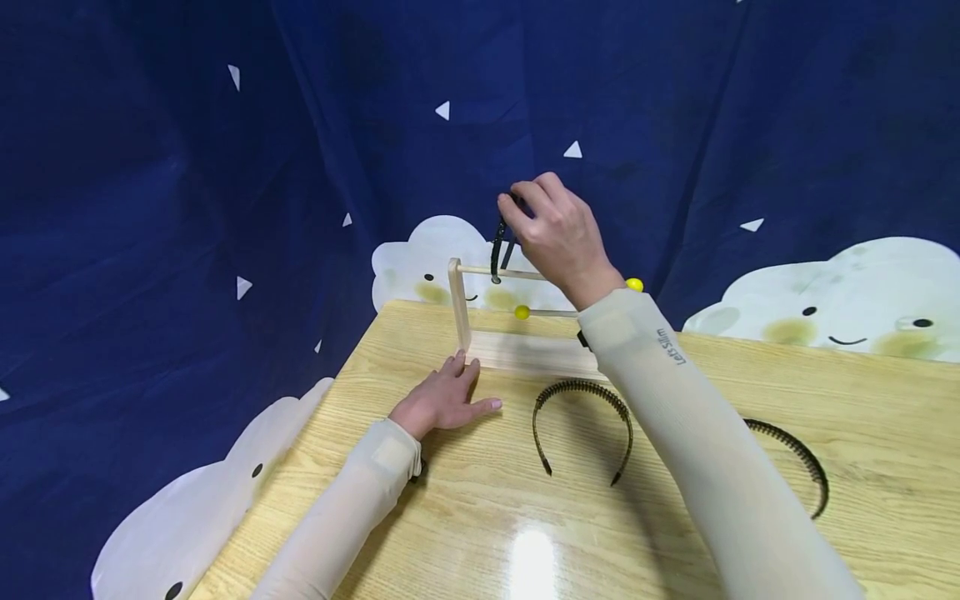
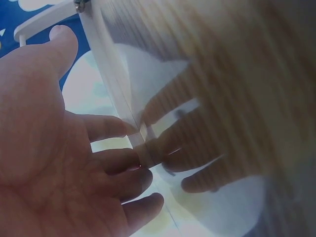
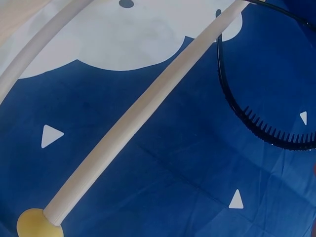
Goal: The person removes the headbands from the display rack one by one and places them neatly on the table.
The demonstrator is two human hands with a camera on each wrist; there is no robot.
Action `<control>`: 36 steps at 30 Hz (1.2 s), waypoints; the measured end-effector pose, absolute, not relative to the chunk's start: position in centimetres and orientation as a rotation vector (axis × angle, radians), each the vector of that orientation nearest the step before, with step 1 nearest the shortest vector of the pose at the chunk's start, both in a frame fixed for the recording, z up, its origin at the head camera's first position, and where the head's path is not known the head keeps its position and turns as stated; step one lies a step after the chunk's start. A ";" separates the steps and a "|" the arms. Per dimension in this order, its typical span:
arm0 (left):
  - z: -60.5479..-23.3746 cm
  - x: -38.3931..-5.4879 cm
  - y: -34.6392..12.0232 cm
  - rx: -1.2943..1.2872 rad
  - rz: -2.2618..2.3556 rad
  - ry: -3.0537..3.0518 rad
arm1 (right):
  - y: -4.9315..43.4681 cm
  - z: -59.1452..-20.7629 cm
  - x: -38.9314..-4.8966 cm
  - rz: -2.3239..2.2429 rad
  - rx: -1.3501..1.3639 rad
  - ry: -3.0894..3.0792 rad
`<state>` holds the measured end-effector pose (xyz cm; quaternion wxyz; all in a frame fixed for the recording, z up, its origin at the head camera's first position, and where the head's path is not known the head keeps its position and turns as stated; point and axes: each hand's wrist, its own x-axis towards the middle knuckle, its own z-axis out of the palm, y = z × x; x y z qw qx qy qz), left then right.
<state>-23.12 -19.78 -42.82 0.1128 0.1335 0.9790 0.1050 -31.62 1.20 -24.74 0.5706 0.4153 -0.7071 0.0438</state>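
Observation:
My right hand (image 1: 558, 233) pinches a black toothed headband (image 1: 497, 246) by its curved top, above the upper bar (image 1: 480, 271) of a wooden rack. The headband's ends point down at this bar, near its left end, one in front of it. In the right wrist view the headband (image 3: 256, 131) shows its teeth beside the bar (image 3: 128, 123). My left hand (image 1: 442, 396) lies on the table, fingers straight, fingertips at the left corner of the rack's base (image 1: 532, 350). The left wrist view shows the left hand (image 2: 54, 163) with fingertips against the base edge.
A brown toothed headband (image 1: 581, 386) lies on the wooden table (image 1: 465, 517) before the rack. Another dark headband (image 1: 806, 458) lies at the right, partly behind my right sleeve. Yellow balls tip the rack's bars, one ball (image 1: 522, 312) on the lower bar. A blue curtain (image 1: 480, 50) hangs behind.

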 end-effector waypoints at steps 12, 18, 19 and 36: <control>-42.8 -23.3 -20.0 0.398 0.290 2.869 | 1.5 -24.2 -31.6 0.113 0.955 -1.667; -42.6 -23.2 -19.9 0.394 0.295 2.868 | 1.9 -23.8 -31.5 0.104 0.945 -1.672; -42.6 -23.2 -19.9 0.396 0.294 2.868 | 2.0 -23.7 -31.4 0.103 0.940 -1.679; -42.6 -23.3 -19.8 0.388 0.301 2.864 | 4.7 -21.7 -30.1 0.155 0.836 -1.759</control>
